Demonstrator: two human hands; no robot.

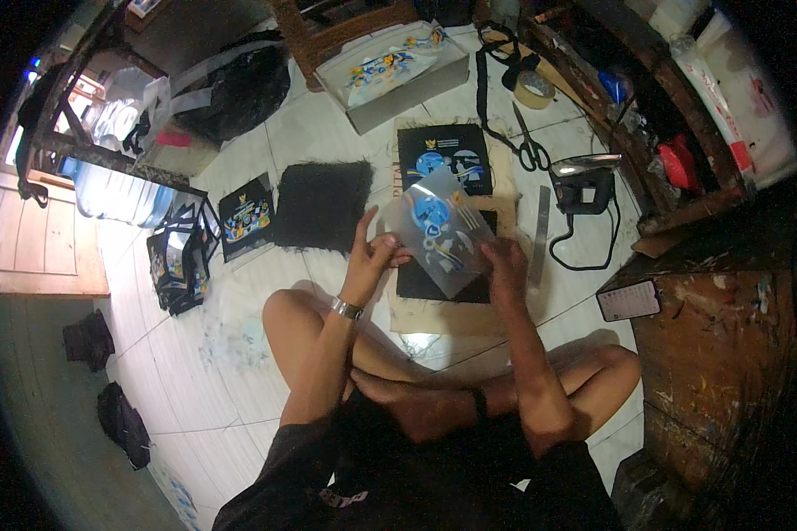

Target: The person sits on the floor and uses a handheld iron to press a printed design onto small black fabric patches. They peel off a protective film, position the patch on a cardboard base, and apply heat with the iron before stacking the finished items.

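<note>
A translucent transfer film sheet with a blue, yellow and white print is held up, tilted, between my hands. The thumb and fingers of my left hand grip its left edge, with one finger raised. My right hand pinches the right edge. Below the sheet lies a black cloth piece, partly hidden by it. A second black cloth piece, printed with a similar design, lies just beyond. Both rest on a beige cloth pad on the tiled floor.
Left lie a stack of frayed black cloth and printed black pieces. Right are a metal ruler, scissors, a corded iron and a phone. Behind stand a box of printed films and a tape roll.
</note>
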